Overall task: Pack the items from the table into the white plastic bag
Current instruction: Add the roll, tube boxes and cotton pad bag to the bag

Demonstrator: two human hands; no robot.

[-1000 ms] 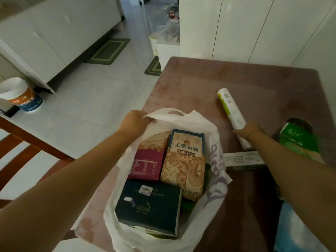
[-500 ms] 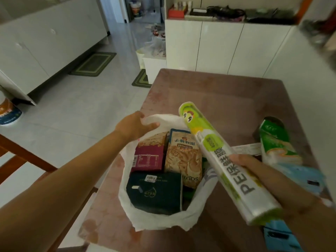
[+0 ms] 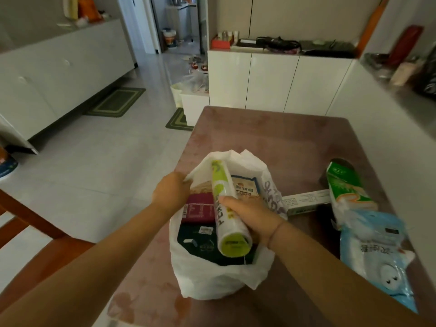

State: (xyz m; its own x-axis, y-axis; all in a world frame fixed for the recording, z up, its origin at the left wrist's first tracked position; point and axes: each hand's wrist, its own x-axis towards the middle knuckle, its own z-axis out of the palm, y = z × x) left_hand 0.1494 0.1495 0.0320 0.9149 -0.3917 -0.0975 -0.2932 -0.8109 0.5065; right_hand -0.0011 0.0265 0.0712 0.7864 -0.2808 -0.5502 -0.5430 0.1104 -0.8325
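Head camera looks down on a reddish table (image 3: 271, 138) with a white plastic bag (image 3: 212, 282) standing open near its front edge. The left hand (image 3: 171, 192) pinches the bag's far-left rim, fingers clenched on the plastic, holding the mouth wide. The right hand (image 3: 252, 218) is wrapped around a roll of cling film (image 3: 226, 208), gripping it near the middle.

The roll sits over the bag's mouth, above the boxes already packed: a maroon box (image 3: 200, 210), a dark green box (image 3: 200, 244) and a biscuit packet (image 3: 245, 187). Its long axis runs roughly away from the person, the near end cap facing the camera and raised, the far end dipping toward the bag's back wall.

By my reading, the step in hand is lowering the roll into the bag. The next move calls for settling it on top of or between the boxes, then letting go.

Still on the table to the right lie a long white box (image 3: 306, 200), a green pack (image 3: 346, 185) and a blue pouch (image 3: 377, 251).
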